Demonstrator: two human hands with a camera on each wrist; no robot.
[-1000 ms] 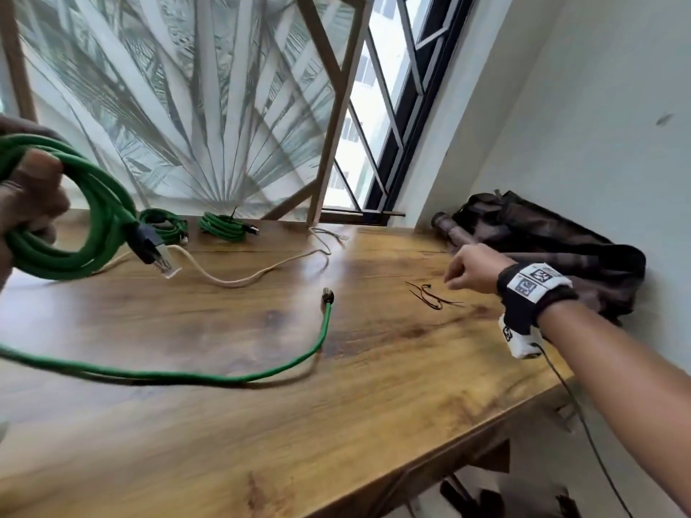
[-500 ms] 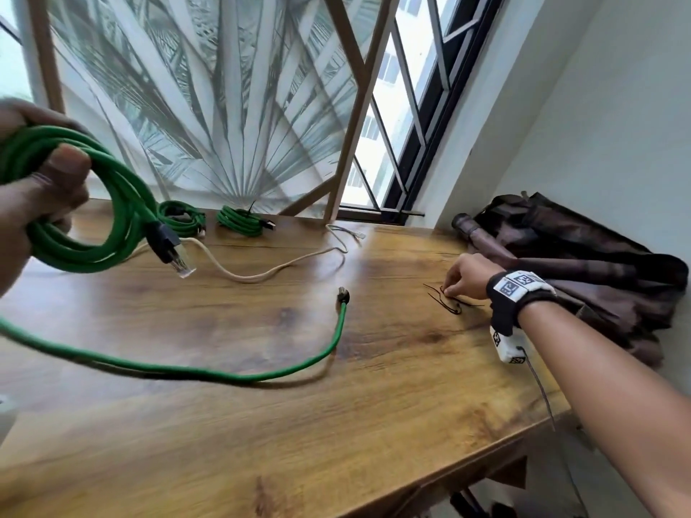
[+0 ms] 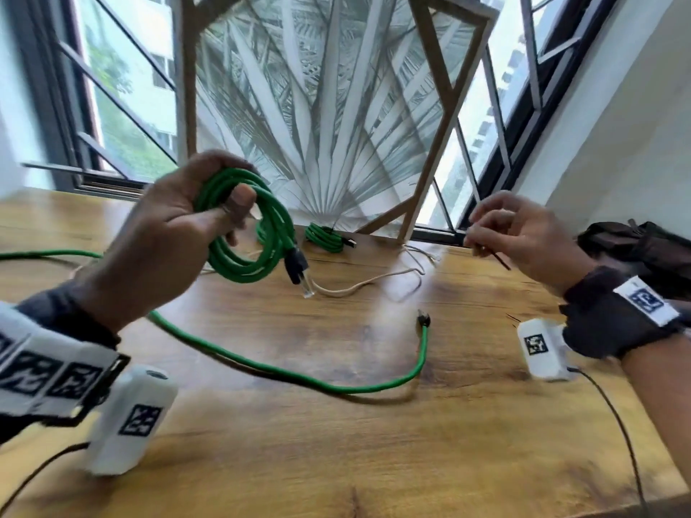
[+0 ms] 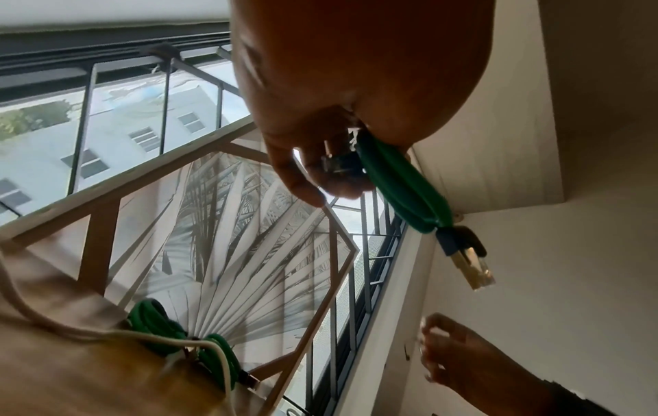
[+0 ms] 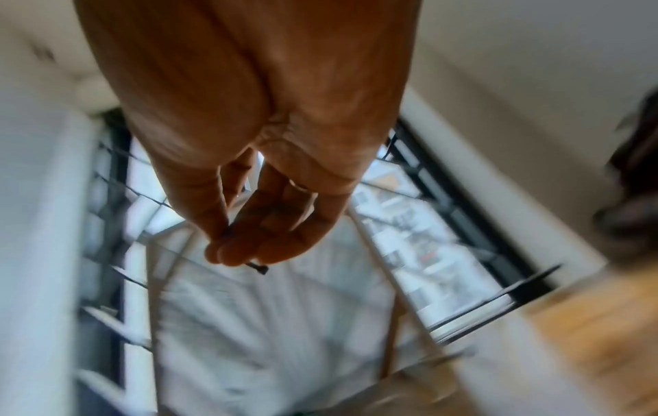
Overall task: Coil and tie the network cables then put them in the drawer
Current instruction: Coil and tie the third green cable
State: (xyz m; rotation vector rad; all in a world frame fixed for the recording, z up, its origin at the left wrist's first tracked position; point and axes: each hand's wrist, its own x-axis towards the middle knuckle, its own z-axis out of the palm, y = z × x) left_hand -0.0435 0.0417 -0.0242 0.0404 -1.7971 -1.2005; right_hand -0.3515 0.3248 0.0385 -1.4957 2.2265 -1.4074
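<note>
Coiled green cable (image 3: 246, 233) gripped in left hand (image 3: 175, 233), thumb pressed over the loops, plug (image 3: 299, 272) dangling just below the fingers, all held above the wooden table (image 3: 336, 443). Thin dark tie (image 3: 499, 260) pinched between thumb and fingertips of right hand (image 3: 523, 233), raised off to the right of the coil, well apart from it.

Best done, by judgement: bring the tie across to the coil, thread through the centre, wrap round all loops close to the left thumb, twist tight without loosening that grip. Risk: springy loops fanning out if the thumb lifts.

Cable round, smooth-jacketed, stiffish; plug clear plastic with dark boot. Tie looks wiry and bendable. Another green cable (image 3: 336, 383) lying loose in a long curve below both hands; two tied green bundles (image 3: 323, 237) beyond the left hand, with a pale cord (image 3: 359, 287) trailing near. No drawer in sight.
</note>
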